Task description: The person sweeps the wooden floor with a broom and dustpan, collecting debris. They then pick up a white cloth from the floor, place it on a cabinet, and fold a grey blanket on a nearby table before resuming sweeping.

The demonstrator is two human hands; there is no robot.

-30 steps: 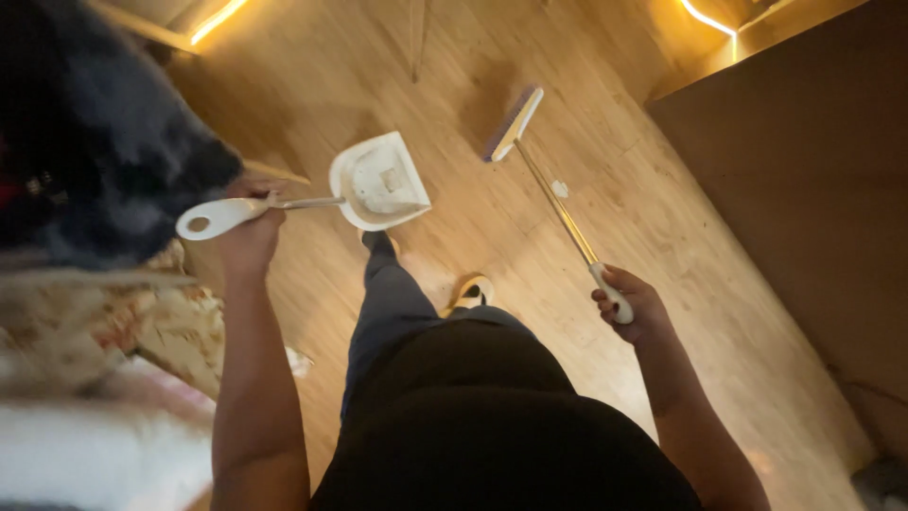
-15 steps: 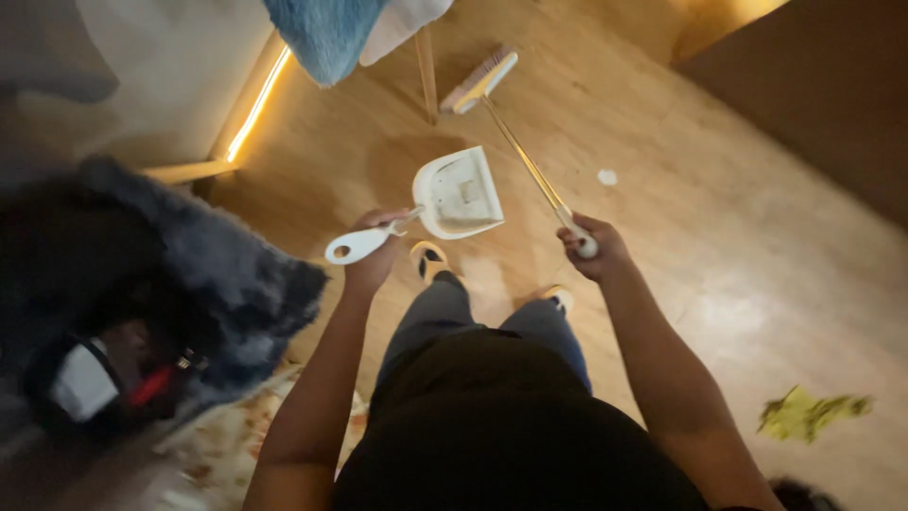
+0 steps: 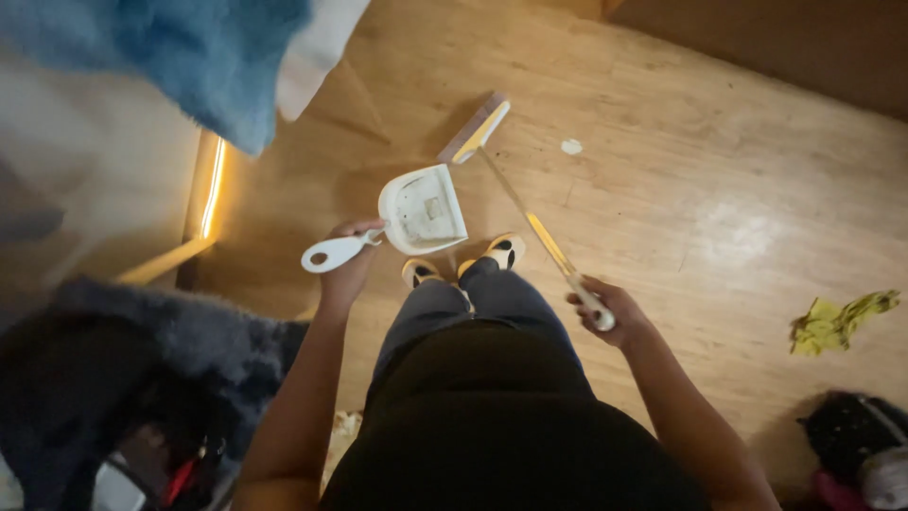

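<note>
Here I see the left hand (image 3: 348, 260) clenched around the handle of a white dustpan (image 3: 423, 210), which it holds above the wooden floor (image 3: 719, 170) with the pan's mouth facing away from the body. Just beside the dustpan, toward the right hand (image 3: 610, 308), runs the long pale stick of a broom (image 3: 523, 210); that hand grips its upper end, and the broom head rests on the floor just beyond the dustpan. Two shoes (image 3: 463, 263) stand directly under the dustpan. A small white scrap (image 3: 571, 147) lies near the broom head, a crumpled yellow cloth (image 3: 837, 322) well apart from the dustpan, beyond the right hand.
</note>
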